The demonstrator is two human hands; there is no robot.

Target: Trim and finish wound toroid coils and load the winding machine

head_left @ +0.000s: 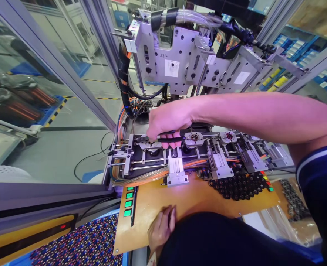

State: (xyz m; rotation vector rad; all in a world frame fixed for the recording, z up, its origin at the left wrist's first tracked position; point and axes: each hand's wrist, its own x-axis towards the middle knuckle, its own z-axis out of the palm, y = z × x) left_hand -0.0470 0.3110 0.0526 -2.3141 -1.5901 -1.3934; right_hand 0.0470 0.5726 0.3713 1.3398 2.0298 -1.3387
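Observation:
My right hand is closed around black-handled pliers over the left part of the machine's fixture row. Their jaws point left, close to the leftmost metal fixture; whether they grip anything there I cannot make out. On the tan board in front of the machine lies my left hand, its fingers loosely extended and holding nothing. To the right of the pliers, one round fixture holds a small dark ring-shaped part, and another fixture holds a similar part with red in it.
Many black ring parts are piled at the board's right. Green buttons line its left side. A blue bin of small multicoloured parts stands at lower left. Metal plates hang above the fixtures. Orange tubing runs along the machine's front.

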